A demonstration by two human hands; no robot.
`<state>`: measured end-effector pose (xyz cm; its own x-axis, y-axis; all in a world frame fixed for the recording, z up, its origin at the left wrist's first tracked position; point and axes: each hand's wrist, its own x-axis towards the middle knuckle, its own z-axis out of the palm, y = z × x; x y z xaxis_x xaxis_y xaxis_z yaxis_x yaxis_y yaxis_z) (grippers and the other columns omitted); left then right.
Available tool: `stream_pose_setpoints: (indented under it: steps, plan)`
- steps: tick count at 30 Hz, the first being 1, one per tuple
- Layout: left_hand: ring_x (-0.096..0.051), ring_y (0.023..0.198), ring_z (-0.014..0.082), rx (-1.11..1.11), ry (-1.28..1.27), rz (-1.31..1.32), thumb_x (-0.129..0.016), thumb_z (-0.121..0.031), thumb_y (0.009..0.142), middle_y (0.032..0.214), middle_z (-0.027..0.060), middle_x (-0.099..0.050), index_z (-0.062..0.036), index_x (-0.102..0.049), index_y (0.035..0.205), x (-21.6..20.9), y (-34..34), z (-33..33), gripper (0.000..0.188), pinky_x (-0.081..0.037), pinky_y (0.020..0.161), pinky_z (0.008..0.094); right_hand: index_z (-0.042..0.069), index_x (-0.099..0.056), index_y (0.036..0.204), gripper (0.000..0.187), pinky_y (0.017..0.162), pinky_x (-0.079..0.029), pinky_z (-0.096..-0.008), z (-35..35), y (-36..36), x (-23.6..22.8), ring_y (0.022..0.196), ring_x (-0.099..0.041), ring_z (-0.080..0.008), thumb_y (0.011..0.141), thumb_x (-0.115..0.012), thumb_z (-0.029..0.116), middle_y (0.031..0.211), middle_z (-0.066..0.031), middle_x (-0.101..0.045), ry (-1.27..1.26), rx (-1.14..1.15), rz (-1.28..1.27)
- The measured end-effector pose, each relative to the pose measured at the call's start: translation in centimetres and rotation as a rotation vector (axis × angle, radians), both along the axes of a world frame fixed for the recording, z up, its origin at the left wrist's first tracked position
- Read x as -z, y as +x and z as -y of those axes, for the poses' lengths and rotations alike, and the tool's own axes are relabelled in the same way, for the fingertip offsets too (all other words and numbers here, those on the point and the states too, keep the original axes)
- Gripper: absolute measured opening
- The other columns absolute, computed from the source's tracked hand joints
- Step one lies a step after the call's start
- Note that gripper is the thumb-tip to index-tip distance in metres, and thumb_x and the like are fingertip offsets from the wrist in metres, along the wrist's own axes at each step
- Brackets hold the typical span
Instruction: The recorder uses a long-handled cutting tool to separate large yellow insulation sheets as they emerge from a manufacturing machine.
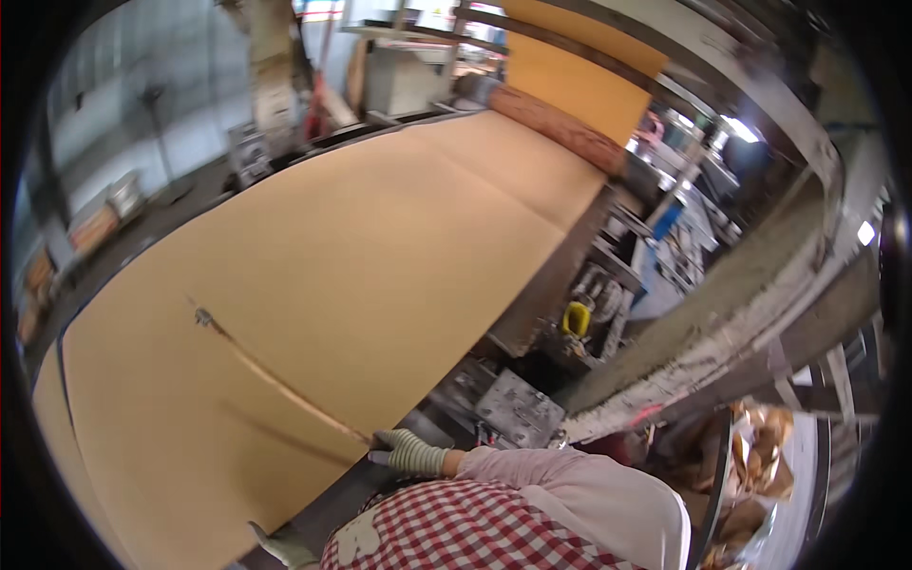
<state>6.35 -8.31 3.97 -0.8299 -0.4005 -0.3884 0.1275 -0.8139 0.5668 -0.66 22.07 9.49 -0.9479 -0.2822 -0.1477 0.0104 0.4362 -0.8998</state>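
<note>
Stick (285,388) clutched in right grip (413,452), sheet (361,256) already spread beyond; left grip (290,549) hold, remaining steps unclear tbh.

No readable text, labels, numbers or signs. Bright panel (320,9) at top, background: coloured bands, too blurred to read. Grey metal plate (519,408): small dark spots, not legible as characters. Tan sheet (313,228): no readable print.
</note>
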Motion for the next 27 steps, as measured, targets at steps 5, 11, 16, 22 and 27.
stream_pose_setpoints:
  steps: [5,11,16,22,27]
  plan:
    - [-0.046,0.11,0.0242,0.305,0.229,0.055,-0.054,-0.041,0.083,0.118,0.012,-0.051,-0.0019,-0.047,0.119,4.2,-1.9,-9.6,0.054,-0.036,0.096,0.0372,-0.002,-0.055,0.095,0.026,0.07,-0.046,-0.0312,-0.6,2.7,1.2,0.08,-0.057,-0.0142,0.076,-0.066,0.013,0.085,-0.0139,-0.063,-0.103,0.124,0.11]
    - [-0.046,0.111,0.0242,0.261,0.011,0.036,-0.054,-0.04,0.083,0.118,0.0122,-0.051,-0.0016,-0.047,0.119,5.3,-1.0,-4.7,0.053,-0.036,0.096,0.0375,-0.002,-0.055,0.097,0.026,0.065,-0.044,-0.0321,-0.3,2.4,3.4,0.071,-0.054,-0.0176,0.078,-0.062,0.014,0.08,-0.0095,-0.062,-0.175,0.114,0.159]
    - [-0.045,0.112,0.0239,0.067,-0.101,0.039,-0.055,-0.04,0.083,0.118,0.0121,-0.051,-0.0012,-0.047,0.119,2.2,1.4,0.5,0.053,-0.035,0.097,0.0376,-0.001,-0.054,0.093,0.027,0.07,-0.045,-0.0311,-1.7,2.0,-1.5,0.079,-0.054,-0.0146,0.08,-0.063,0.022,0.083,-0.0114,-0.061,-0.112,0.184,0.067]
    - [-0.045,0.112,0.0241,0.073,0.335,0.014,-0.06,-0.039,0.079,0.122,0.0094,-0.05,-0.0059,-0.046,0.12,1.3,1.4,-1.0,0.055,-0.036,0.096,0.0415,0.001,-0.057,0.091,0.025,0.058,-0.041,-0.028,-3.1,0.6,-0.8,0.064,-0.048,-0.0096,0.082,-0.062,0.024,0.068,-0.0025,-0.054,-0.057,0.233,0.067]
    - [-0.047,0.111,0.0232,0.153,0.38,-0.013,-0.066,-0.031,0.075,0.12,0.0074,-0.051,-0.0071,-0.048,0.116,2.0,-2.0,-10.4,0.051,-0.039,0.093,0.0412,0.004,-0.055,0.089,0.018,0.05,-0.038,-0.0216,-2.1,-1.6,-1.3,0.058,-0.048,-0.0058,0.084,-0.06,0.021,0.067,0.0,-0.055,-0.118,0.22,0.146]
